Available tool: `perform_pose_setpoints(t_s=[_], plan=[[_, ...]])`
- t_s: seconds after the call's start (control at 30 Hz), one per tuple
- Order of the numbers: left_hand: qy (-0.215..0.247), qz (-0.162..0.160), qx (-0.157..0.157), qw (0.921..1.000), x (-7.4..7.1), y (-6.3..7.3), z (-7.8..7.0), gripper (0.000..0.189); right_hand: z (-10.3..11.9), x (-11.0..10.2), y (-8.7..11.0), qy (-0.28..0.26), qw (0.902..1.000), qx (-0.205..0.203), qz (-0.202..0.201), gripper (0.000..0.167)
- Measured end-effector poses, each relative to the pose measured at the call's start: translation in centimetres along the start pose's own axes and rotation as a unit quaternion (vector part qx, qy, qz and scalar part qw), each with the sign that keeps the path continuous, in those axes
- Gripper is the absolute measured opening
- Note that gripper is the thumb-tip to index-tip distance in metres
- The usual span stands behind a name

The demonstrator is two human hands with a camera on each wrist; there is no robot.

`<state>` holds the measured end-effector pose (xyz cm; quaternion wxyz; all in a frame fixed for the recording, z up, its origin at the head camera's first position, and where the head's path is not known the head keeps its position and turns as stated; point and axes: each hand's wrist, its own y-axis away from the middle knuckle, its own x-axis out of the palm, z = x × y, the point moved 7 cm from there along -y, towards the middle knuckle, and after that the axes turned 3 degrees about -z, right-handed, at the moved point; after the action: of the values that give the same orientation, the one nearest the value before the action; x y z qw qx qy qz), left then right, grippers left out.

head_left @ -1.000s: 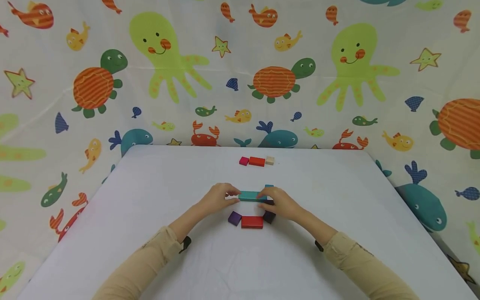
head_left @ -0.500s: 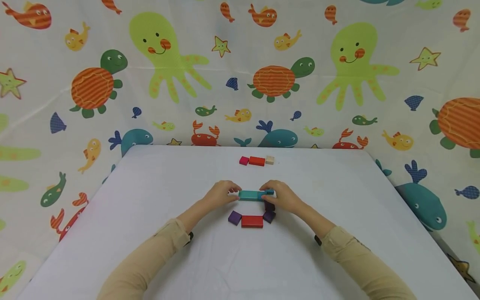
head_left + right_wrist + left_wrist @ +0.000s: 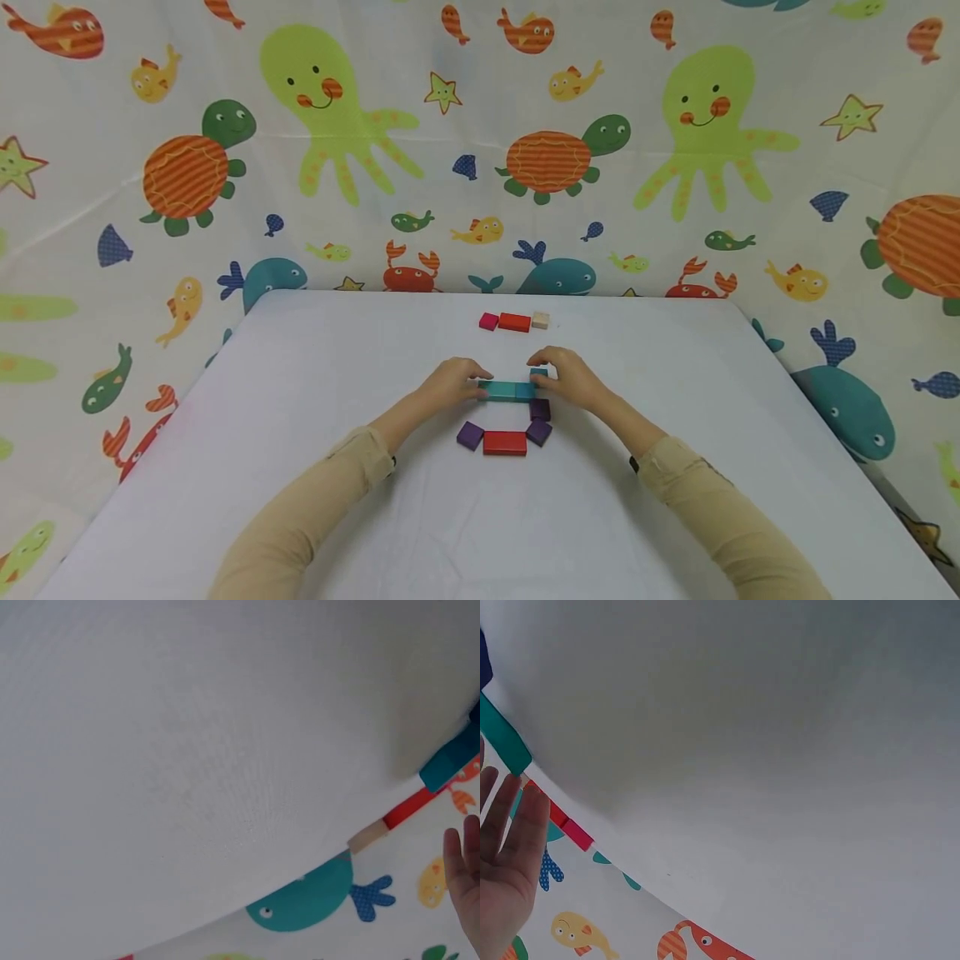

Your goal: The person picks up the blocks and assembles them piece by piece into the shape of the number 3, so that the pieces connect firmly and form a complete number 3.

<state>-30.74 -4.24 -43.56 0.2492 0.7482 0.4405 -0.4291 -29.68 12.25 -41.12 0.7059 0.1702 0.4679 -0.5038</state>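
Note:
In the head view, my left hand (image 3: 450, 381) is at the left end of a teal block (image 3: 497, 391), its thumb near or touching that end. Its fingers look nearly straight in the left wrist view. A blue block (image 3: 524, 392) continues the teal one to the right. My right hand (image 3: 567, 377) hovers beside another blue block (image 3: 538, 373) just behind, fingers spread around it; the right wrist view shows the fingertips (image 3: 451, 838) apart from the block. Below sit a purple block (image 3: 540, 409), a tilted purple block (image 3: 538, 432), a red block (image 3: 505, 443) and another purple block (image 3: 470, 436).
Toward the back of the white table (image 3: 360, 342) lies a short row: a pink block (image 3: 489, 322), an orange-red block (image 3: 514, 322) and a pale wooden block (image 3: 540, 320). Behind the table hangs a cloth (image 3: 480, 125) printed with sea animals.
My right hand has shifted up and back, and its fingers have loosened at the blue blocks. The left hand has edged slightly back and right. The blocks at the front look unmoved.

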Motion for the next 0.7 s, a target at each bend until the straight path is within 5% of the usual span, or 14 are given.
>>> perform_pose_setpoints(t_s=[0.7], plan=[[0.013,0.016,0.007,0.9998,0.1,-0.9,-0.1,0.027,-2.6,-1.1,-3.2,0.034,0.9987,0.033,-0.018,0.025]])
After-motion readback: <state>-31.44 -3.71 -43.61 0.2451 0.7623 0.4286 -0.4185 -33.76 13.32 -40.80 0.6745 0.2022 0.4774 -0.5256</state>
